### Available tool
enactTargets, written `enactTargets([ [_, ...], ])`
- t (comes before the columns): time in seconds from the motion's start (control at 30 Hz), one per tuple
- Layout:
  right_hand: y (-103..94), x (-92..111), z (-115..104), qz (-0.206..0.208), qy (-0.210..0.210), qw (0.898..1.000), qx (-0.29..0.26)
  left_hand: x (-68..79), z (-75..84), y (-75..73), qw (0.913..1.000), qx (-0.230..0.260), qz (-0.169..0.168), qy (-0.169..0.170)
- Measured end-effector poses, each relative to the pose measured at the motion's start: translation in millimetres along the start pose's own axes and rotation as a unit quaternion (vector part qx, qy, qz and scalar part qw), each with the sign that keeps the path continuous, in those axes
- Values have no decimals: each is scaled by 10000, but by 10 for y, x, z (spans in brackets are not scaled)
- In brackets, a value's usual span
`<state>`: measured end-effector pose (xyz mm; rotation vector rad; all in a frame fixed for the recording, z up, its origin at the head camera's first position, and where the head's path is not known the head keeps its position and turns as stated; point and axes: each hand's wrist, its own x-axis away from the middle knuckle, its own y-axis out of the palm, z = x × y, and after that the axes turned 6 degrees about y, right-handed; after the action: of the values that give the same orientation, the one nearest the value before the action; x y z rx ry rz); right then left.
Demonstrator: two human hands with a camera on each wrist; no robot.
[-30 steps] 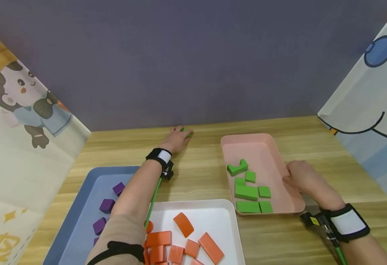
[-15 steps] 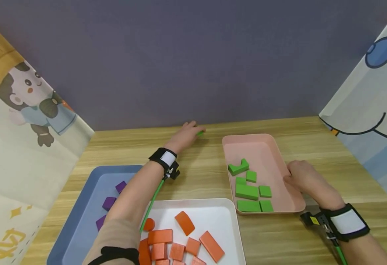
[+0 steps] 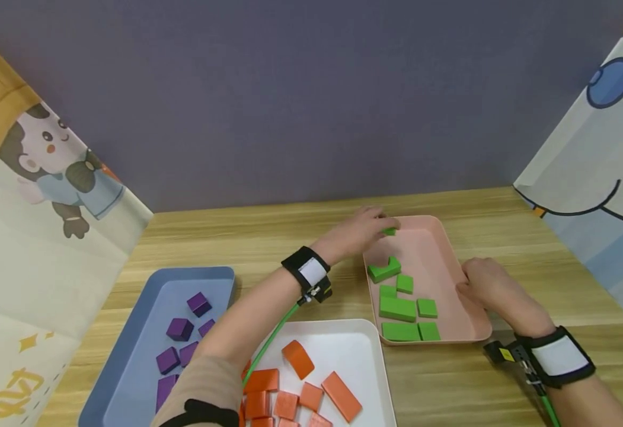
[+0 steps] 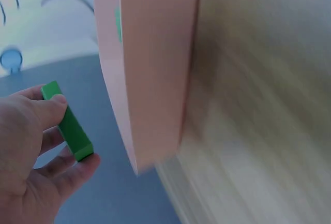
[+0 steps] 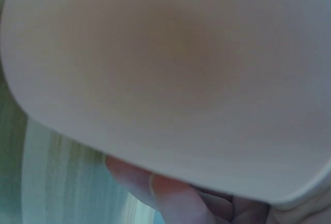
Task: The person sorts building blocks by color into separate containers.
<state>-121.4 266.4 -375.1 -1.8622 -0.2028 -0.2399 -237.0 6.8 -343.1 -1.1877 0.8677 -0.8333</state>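
Observation:
Between thumb and fingers, my left hand (image 3: 358, 234) pinches a green rectangular block (image 4: 69, 122) over the far left corner of the pink tray (image 3: 439, 284). In the left wrist view the block is clear of the tray's wall. My right hand (image 3: 495, 289) grips the tray's right side; in the right wrist view its fingers (image 5: 178, 198) lie along the tray's edge. Several green blocks (image 3: 398, 309) rest in the tray's left and near part, among them an arch-like piece (image 3: 384, 271).
A white tray (image 3: 372, 362) with several orange blocks (image 3: 341, 395) stands nearest me. At left, a blue tray (image 3: 130, 338) holds several purple blocks (image 3: 180, 329), partly hidden by my left forearm. A dark grey wall (image 3: 311, 107) closes off the table's (image 3: 204, 237) back.
My left hand has moved right from the table's back edge, carrying the green block over the pink tray. More purple blocks have come into view. The right hand has stayed put.

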Motion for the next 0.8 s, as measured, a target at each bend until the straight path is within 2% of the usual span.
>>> enactTargets([
  [0.13, -7, -3, 5, 52, -37, 10000, 35, -167, 232, 74, 9978, -214, -430, 455],
  [0.23, -17, 4, 11, -11, 2, 10000, 23, -262, 388, 133, 9921, -459, -746, 894],
  [0.3, -18, 5, 9, -58, 37, 10000, 11, -303, 482, 169, 9885, -438, -934, 1103],
  [0.43, -20, 6, 13, -87, 14, 10000, 22, -362, 625, 243, 9846, -355, -1264, 1157],
  [0.6, -17, 4, 13, -103, 50, 9999, -25, -412, 712, 304, 9778, -556, -1552, 1293],
  [0.8, -25, 0, 2, -176, 151, 9997, -118, -462, 735, 314, 9727, -20, -1909, 1319],
])
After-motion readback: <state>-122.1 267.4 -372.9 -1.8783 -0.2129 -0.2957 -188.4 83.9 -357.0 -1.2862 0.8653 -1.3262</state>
